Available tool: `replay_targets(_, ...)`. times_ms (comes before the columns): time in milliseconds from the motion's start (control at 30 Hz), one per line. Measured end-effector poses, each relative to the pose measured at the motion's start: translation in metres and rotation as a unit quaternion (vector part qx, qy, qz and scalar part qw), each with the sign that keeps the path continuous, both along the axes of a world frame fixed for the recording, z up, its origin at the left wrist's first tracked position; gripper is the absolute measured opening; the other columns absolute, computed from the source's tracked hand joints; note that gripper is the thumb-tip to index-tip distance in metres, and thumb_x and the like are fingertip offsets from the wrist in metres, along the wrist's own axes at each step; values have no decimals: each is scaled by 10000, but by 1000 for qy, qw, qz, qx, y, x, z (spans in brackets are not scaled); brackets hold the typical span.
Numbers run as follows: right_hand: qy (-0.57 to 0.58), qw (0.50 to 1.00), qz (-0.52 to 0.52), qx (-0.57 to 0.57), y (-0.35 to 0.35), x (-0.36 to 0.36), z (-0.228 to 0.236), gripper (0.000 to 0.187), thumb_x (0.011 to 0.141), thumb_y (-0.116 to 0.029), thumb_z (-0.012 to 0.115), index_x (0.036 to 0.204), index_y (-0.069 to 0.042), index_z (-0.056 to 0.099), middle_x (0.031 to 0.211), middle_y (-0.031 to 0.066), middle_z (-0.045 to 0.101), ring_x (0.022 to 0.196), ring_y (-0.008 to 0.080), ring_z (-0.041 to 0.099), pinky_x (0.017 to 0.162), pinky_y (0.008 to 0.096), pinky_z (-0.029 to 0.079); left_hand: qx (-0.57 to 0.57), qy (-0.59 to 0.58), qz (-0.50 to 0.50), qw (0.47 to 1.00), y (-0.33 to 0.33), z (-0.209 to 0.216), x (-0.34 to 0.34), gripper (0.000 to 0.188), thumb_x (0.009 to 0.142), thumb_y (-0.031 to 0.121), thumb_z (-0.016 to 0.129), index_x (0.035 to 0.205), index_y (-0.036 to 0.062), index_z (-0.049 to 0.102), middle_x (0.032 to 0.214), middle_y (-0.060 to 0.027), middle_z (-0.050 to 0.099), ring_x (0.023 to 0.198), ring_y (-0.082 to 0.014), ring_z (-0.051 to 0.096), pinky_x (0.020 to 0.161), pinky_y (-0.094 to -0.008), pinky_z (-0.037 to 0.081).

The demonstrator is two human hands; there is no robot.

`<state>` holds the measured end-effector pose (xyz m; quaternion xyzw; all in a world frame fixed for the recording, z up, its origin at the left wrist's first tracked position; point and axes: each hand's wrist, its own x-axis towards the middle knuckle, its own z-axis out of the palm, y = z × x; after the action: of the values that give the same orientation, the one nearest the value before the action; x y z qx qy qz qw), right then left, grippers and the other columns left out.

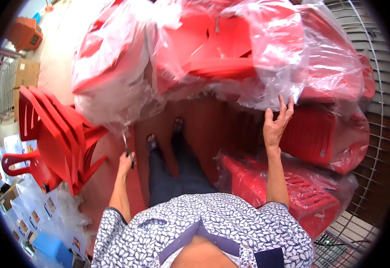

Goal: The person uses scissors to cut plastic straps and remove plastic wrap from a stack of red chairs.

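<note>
My left hand (125, 163) is closed around a pair of scissors (126, 146), its blades pointing away from me toward hanging clear plastic at the left. My right hand (277, 127) has its fingers spread, the tips at the lower edge of the clear plastic wrap (280, 85). That wrap lies over red plastic chairs (208, 42) stacked in front of me, and a wide gap in it bares the red surface. To the left stands another wrapped red bundle (110, 58), its plastic blurred and hanging down near the scissors.
Several unwrapped red chairs (56, 134) are stacked at the left. Wrapped red chairs (288, 187) lie close to my right arm, beside a metal wire rack (375, 134). Boxes and a blue container (54, 250) fill the lower left. A cardboard box (27, 73) stands farther back.
</note>
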<state>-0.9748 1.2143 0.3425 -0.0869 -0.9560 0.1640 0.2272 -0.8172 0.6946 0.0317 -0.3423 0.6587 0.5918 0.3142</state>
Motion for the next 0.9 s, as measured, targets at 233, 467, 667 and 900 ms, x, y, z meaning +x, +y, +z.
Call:
replay_targets(233,-109,983,96,-109,-111,58,-135,463,845,-43,612,1308,-56,594,1580,189,256,1448,367,265,1175,467,228,-48,83,-89,991,1,-70,-41,377,920,322,654,970,-49,612,730,-75,612,638,-144,606,572,-318,476)
replay_targets(467,-321,877,144,-327,-128,36,-382,265,880,-38,569,1121,-31,677,1321,180,568,1177,356,580,983,412,479,28,82,-192,978,40,-131,-110,482,931,315,674,1226,-45,549,835,-54,616,719,-131,615,620,-288,492)
replay_targets(667,-178,903,280,-273,-176,-29,-561,236,912,-113,566,1103,-30,676,1225,191,612,1146,373,594,955,422,490,-19,206,-284,936,64,-250,-146,426,936,349,655,1140,-13,562,778,-34,566,696,-122,543,613,-303,451)
replay_targets(900,-401,816,201,-365,-163,-84,-727,520,929,-492,617,1040,12,677,931,110,703,848,246,687,687,365,533,-131,165,-475,855,69,-358,-176,367,885,349,656,959,-6,601,709,-113,596,661,-219,575,631,-364,451)
